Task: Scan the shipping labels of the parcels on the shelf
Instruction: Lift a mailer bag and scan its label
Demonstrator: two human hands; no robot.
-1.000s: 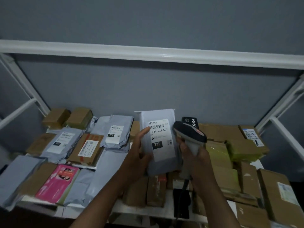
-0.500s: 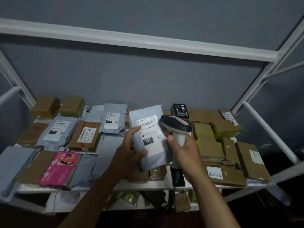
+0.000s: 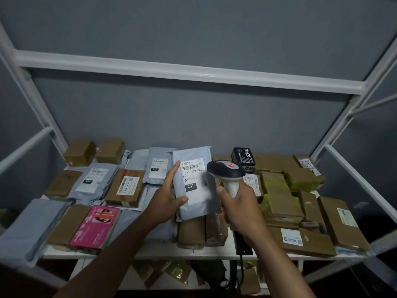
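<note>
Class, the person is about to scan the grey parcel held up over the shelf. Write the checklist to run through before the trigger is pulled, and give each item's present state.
1. Grey parcel held firmly: ok, the left hand grips its left edge, thumb across the front.
2. Shipping label faces the person: ok, barcode and "231-239-K01" are readable.
3. Barcode uncovered: ok, the thumb presses near the label's lower corner, away from the bars.
4. Scanner in hand: ok, the right hand holds its handle.
5. Scanner window aimed at the barcode: cannot tell, the head sits beside the label and its window is hidden.
6. Scanner switched on: cannot tell, no beam shows.
</note>
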